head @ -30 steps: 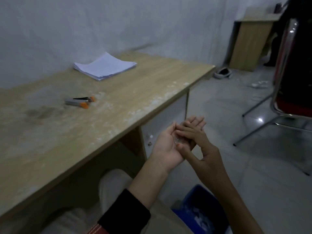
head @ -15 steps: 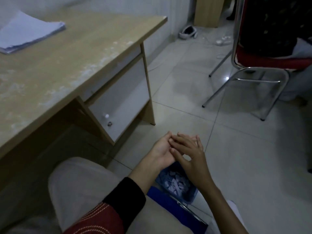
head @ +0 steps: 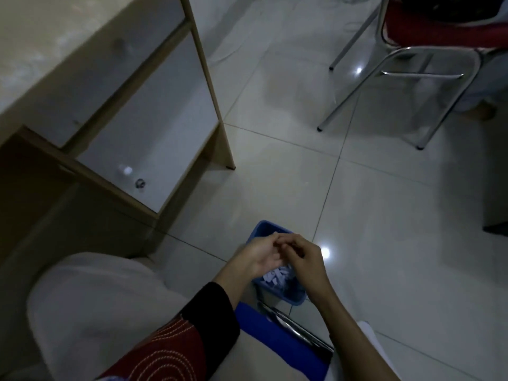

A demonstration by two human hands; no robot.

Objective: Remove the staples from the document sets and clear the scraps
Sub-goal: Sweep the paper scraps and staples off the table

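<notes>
Grey floor tiles (head: 384,215) fill most of the view, because the head has tipped further down than half a second ago. Only a blurred corner of the wooden surface (head: 41,37) remains at the upper left. The paper stack that lay on it has passed out of frame. The chrome-legged chair (head: 412,64) with its red seat sits higher in view, and its back is cut off by the top edge. The blue bin (head: 264,226) stands on the floor directly beneath both hands, with more of its rim showing than before. The left hand (head: 259,255) and right hand (head: 306,261) have dropped over it, their fingers (head: 291,244) bent and meeting at the tips. Blur hides whether they pinch anything. White paper scraps (head: 275,277) lie in the bin, partly covered by the hands.
</notes>
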